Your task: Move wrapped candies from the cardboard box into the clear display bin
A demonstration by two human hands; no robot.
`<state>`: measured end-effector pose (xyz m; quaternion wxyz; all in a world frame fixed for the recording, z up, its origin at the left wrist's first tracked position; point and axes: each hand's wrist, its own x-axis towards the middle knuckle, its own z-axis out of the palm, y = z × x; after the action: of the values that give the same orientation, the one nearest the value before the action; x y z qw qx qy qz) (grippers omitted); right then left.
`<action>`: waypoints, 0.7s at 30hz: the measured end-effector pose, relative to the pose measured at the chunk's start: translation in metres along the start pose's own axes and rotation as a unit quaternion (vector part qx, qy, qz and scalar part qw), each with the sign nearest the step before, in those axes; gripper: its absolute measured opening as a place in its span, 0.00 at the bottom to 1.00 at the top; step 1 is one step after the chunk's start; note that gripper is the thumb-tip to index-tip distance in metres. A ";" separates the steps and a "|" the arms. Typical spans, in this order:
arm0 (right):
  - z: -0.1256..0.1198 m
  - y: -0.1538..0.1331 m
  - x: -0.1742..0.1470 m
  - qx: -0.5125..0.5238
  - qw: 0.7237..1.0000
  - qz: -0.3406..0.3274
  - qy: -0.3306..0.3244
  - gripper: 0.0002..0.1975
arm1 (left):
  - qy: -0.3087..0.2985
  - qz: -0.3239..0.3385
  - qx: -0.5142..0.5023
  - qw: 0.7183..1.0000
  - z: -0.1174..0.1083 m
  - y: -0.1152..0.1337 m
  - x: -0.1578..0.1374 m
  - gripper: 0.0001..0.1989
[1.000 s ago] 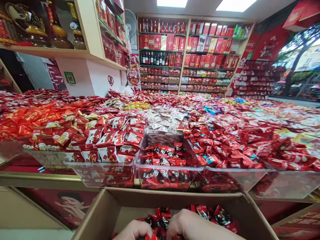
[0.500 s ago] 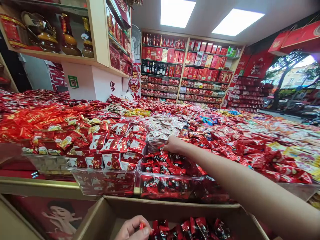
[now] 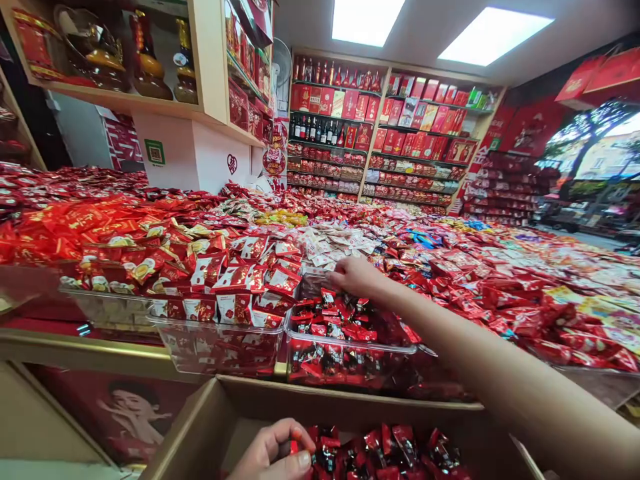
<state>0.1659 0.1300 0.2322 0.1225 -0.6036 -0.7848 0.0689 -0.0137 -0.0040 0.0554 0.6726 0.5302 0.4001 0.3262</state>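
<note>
Left hand (image 3: pixel 275 455) sits low in the near cardboard box (image 3: pixel 210 427), fingers curled around a red-and-black candy (image 3: pixel 294 448) at the edge of the candy pile (image 3: pixel 390 453). Further in, the clear bin (image 3: pixel 350 350) holds the same candies. Right hand (image 3: pixel 356 277) reaches over the bin's far end, fingers bent down; can't tell if it's holding anything.

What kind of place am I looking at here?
Most likely a sweets shop: a wide counter heaped with wrapped candies, clear bins along its front edge, and wall shelves of red gift boxes and bottles.
</note>
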 end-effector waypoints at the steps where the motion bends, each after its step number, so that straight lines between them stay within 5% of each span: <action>1: -0.004 -0.008 -0.019 0.037 0.999 -0.038 0.008 0.19 | 0.000 0.004 0.005 1.000 0.001 0.003 -0.003 0.16; 4: 0.013 -0.027 -0.083 0.256 0.951 -0.172 -0.004 0.17 | -0.037 0.008 0.017 0.999 0.006 0.010 -0.012 0.20; 8: 0.081 -0.033 -0.137 0.259 0.951 -0.167 0.004 0.14 | -0.119 -0.011 -0.071 0.990 0.018 0.010 -0.018 0.32; 13: 0.123 -0.013 -0.137 0.367 0.925 -0.088 -0.046 0.12 | -0.057 -0.043 -0.035 0.997 0.031 0.006 -0.013 0.08; 15: 0.117 -0.005 -0.131 0.472 0.875 -0.025 -0.109 0.11 | -0.057 -0.069 -0.058 0.994 0.030 0.008 -0.011 0.10; 19: 0.099 0.008 -0.125 0.662 0.713 0.102 -0.206 0.09 | -0.008 -0.049 -0.053 0.997 0.022 0.020 -0.012 0.17; 21: 0.097 0.011 -0.125 0.687 0.689 0.112 -0.203 0.09 | 0.030 -0.040 -0.067 0.997 0.019 0.024 -0.014 0.19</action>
<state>0.1796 0.0166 0.1227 0.3315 -0.4055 -0.4506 0.7230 -0.0042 -0.0193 0.0835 0.7069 0.4577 0.4178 0.3411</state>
